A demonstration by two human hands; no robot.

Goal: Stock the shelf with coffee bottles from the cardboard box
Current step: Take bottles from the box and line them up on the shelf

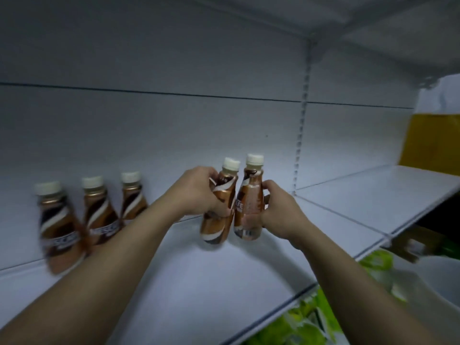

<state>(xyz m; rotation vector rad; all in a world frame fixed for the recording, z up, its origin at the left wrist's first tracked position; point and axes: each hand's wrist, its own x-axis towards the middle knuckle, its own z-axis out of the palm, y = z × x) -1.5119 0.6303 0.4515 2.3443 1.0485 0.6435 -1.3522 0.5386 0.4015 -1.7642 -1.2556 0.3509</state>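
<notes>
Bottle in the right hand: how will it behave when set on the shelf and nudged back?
Probably rigid: the bottle shows no dent where the right hand grips it. Its tall body and narrow capped neck suggest it may tip if pushed high up. It would likely slide on the smooth shelf.

Pair of bottles point(219, 207) at the shelf's point(199, 282) middle in copper brown with dark brown and white swirls, cream caps point(254, 159), row of bottles point(100, 212) towards its left edge the same, shelf pale grey-white, yellow block point(433, 143) past its right edge, green packs point(298, 327) below its front edge.
</notes>
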